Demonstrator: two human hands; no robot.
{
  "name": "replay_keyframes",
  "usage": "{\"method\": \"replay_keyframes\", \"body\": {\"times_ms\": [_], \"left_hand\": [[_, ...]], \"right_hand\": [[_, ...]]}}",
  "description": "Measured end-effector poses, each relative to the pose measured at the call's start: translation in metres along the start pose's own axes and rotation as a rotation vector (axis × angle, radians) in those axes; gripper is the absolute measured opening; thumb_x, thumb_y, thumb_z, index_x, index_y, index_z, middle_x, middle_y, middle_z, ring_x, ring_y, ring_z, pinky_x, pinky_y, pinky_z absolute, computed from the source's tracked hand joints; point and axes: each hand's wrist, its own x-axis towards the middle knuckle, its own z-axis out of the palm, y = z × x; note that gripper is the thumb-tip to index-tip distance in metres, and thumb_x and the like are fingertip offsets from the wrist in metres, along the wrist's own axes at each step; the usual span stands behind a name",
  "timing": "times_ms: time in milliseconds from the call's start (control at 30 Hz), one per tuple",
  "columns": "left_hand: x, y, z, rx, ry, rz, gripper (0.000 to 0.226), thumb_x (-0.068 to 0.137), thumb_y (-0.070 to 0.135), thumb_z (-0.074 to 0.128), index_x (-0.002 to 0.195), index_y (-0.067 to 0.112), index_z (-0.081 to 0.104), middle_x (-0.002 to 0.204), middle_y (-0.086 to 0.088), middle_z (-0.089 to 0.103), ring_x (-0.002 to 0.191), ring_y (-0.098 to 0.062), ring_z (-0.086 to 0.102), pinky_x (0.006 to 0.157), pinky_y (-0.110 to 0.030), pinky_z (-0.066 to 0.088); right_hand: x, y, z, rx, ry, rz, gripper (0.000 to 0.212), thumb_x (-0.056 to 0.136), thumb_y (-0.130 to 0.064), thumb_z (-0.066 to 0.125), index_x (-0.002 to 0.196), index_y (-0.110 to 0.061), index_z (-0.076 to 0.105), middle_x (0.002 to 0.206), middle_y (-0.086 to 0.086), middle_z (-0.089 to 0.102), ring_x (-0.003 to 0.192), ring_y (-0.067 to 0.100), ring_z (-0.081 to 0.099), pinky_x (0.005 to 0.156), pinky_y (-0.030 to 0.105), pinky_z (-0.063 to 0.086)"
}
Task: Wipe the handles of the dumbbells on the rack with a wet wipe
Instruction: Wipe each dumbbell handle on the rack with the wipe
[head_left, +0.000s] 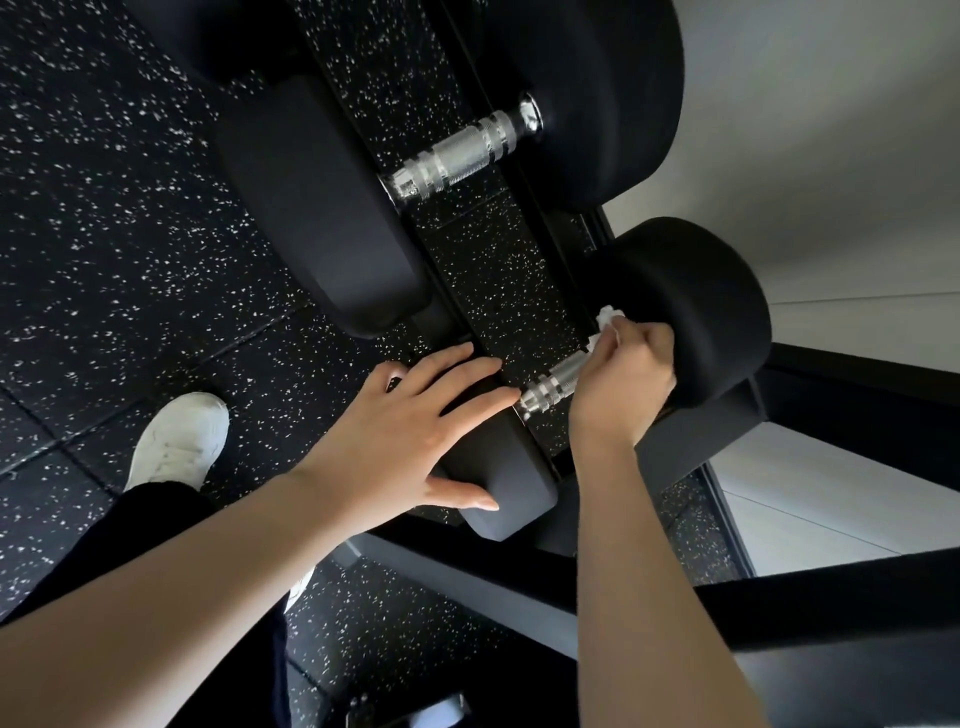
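Over speckled floor (104, 208), right hand (623, 374) clamps wipe (608, 319) round handle (550, 384).

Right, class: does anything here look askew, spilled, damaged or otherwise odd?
Nothing stands out. The far dumbbell and near dumbbell sit across the rack, undamaged. The right hand grips the wet wipe round the near handle; the left hand rests flat on that dumbbell's front head. No spill shows on the floor.

Gym: racked dumbbells (571, 104), speckled rubber floor (104, 208).
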Motion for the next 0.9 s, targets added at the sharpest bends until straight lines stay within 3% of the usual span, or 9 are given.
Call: {"method": "replay_keyframes", "body": {"times_ms": [100,200,400,533,767,900], "left_hand": [[0.000,0.000,-0.001,0.010,-0.015,0.006,0.085,0.074,0.079,0.036,0.142,0.028,0.037,0.150,0.001,0.038,0.140,-0.022,0.032,0.091,-0.045,0.043],[0.000,0.000,-0.006,0.023,-0.040,0.016,0.087,0.077,0.079,0.031,0.145,0.025,0.035,0.152,0.000,0.036,0.140,-0.023,0.032,0.093,-0.044,0.043],[0.007,0.004,-0.043,0.152,-0.028,0.010,0.078,0.088,0.067,0.029,0.144,0.014,0.041,0.146,-0.005,0.043,0.135,-0.025,0.039,0.101,-0.040,0.034],[0.015,-0.001,-0.082,0.231,0.032,-0.006,0.068,0.091,0.057,0.039,0.141,0.012,0.046,0.144,-0.008,0.046,0.135,-0.028,0.039,0.103,-0.041,0.035],[0.027,-0.054,-0.127,0.352,0.059,-0.127,0.069,0.085,0.053,0.050,0.135,0.006,0.051,0.139,-0.013,0.051,0.132,-0.034,0.043,0.100,-0.047,0.034],[0.032,-0.089,-0.132,0.349,0.026,-0.125,0.071,0.084,0.054,0.052,0.136,0.007,0.050,0.141,-0.014,0.050,0.133,-0.033,0.042,0.101,-0.046,0.031]], "right_hand": [[0.001,-0.007,0.001,0.074,0.026,0.099,0.019,0.089,-0.004,0.054,0.099,0.001,0.070,0.098,0.017,0.060,0.079,0.036,0.061,0.069,0.026,0.038],[0.001,-0.012,-0.006,0.182,0.029,0.136,0.019,0.089,-0.005,0.056,0.102,-0.001,0.070,0.101,0.016,0.061,0.076,0.023,0.060,0.068,0.013,0.034],[0.003,-0.030,-0.022,0.468,0.021,0.132,0.014,0.086,-0.002,0.062,0.096,0.000,0.071,0.097,0.010,0.060,0.066,0.001,0.051,0.067,0.005,0.044],[0.009,-0.058,-0.037,0.592,-0.032,0.171,0.014,0.085,-0.002,0.063,0.096,-0.005,0.071,0.097,0.003,0.057,0.067,0.000,0.052,0.065,0.005,0.044],[0.030,-0.113,-0.029,0.703,-0.053,0.175,0.013,0.085,-0.002,0.062,0.094,-0.008,0.070,0.095,-0.001,0.055,0.069,0.001,0.052,0.066,0.007,0.043],[0.040,-0.136,-0.003,0.688,0.019,0.256,0.012,0.086,-0.002,0.062,0.095,-0.005,0.070,0.099,0.003,0.057,0.073,0.004,0.055,0.067,0.003,0.042]]}}
